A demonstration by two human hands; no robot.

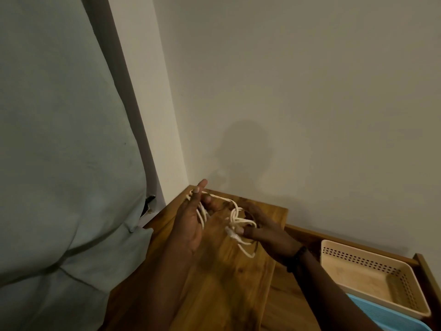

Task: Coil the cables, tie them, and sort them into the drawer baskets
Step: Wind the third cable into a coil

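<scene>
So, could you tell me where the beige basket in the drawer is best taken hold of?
Probably the beige basket by its long near rim, coming from above: it sits open-top in the drawer with the blue basket close alongside, so the side walls look hard to reach.

Wooden cabinet top (222,283), open drawer (422,266), beige basket (372,259), blue basket (381,316)
</scene>
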